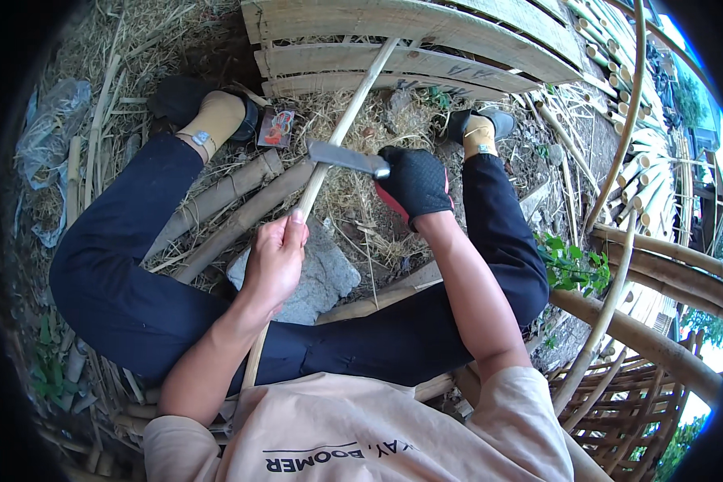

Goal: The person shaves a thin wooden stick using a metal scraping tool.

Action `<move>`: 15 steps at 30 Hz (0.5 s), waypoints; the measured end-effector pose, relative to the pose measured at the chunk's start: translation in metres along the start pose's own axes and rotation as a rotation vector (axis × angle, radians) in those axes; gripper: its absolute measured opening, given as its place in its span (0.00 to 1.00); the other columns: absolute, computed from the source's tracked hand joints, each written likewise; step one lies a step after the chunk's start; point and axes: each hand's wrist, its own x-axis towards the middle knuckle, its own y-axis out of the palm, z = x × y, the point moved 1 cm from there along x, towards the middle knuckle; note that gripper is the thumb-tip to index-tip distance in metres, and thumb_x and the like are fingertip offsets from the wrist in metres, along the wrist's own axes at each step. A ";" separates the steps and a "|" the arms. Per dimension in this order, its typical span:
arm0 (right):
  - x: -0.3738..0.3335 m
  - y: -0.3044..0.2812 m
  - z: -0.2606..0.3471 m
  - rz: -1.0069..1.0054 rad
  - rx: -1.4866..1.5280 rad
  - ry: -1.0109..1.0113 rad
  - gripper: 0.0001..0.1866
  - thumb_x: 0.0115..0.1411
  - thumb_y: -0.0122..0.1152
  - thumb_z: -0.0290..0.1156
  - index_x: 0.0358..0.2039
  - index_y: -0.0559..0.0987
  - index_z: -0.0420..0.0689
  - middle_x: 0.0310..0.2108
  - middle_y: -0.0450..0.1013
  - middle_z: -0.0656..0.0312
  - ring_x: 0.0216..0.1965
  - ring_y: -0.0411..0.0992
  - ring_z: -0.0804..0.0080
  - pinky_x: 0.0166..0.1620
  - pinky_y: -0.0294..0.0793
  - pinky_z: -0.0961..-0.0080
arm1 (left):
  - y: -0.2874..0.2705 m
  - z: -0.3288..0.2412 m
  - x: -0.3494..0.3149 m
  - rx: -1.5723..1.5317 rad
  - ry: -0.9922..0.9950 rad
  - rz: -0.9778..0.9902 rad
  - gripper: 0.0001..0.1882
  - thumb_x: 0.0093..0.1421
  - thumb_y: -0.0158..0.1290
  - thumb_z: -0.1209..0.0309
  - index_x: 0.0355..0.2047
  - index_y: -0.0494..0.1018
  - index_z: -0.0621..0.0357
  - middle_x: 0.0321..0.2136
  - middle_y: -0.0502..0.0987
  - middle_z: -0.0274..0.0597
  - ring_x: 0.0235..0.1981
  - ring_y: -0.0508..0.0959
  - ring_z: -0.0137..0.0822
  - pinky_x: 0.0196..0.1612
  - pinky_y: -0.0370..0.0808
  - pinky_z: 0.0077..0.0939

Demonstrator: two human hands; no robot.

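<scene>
My bare left hand is closed around a long pale bamboo strip, thumb lying along it. The strip slants from beside my lap, past my left hand, up to the wooden slats at the top. In a black and red glove, my right hand grips a knife by its handle, which the fingers mostly hide. The broad grey knife blade points left and lies across the strip, beyond my left hand. Beneath my left forearm, a grey stone rests on the ground between my legs.
A slatted wooden pallet stands ahead. Bamboo poles lie between my legs over dry straw, near a small red packet. Cut bamboo is stacked at right, above a woven basket. A clear plastic bag lies far left.
</scene>
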 end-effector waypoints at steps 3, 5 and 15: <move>0.014 -0.014 -0.049 -0.118 -0.086 0.174 0.12 0.56 0.60 0.42 0.35 0.85 0.52 0.29 0.80 0.50 0.34 0.80 0.49 0.40 0.79 0.56 | 0.001 0.001 -0.003 -0.042 -0.028 0.025 0.24 0.75 0.40 0.58 0.21 0.65 0.53 0.14 0.58 0.23 0.15 0.55 0.18 0.18 0.52 0.21; 0.015 -0.013 -0.059 -0.148 -0.111 0.172 0.14 0.56 0.61 0.45 0.35 0.85 0.51 0.29 0.80 0.49 0.34 0.79 0.48 0.40 0.78 0.57 | 0.001 0.000 -0.004 -0.050 -0.033 0.027 0.23 0.75 0.41 0.58 0.22 0.66 0.53 0.14 0.57 0.22 0.15 0.55 0.17 0.18 0.52 0.21; -0.001 0.001 -0.017 -0.063 0.283 -0.022 0.16 0.55 0.66 0.49 0.36 0.84 0.53 0.30 0.80 0.52 0.33 0.79 0.48 0.38 0.77 0.57 | -0.008 -0.004 0.004 -0.264 -0.191 0.126 0.21 0.74 0.41 0.52 0.26 0.63 0.49 0.13 0.53 0.17 0.11 0.48 0.14 0.13 0.43 0.16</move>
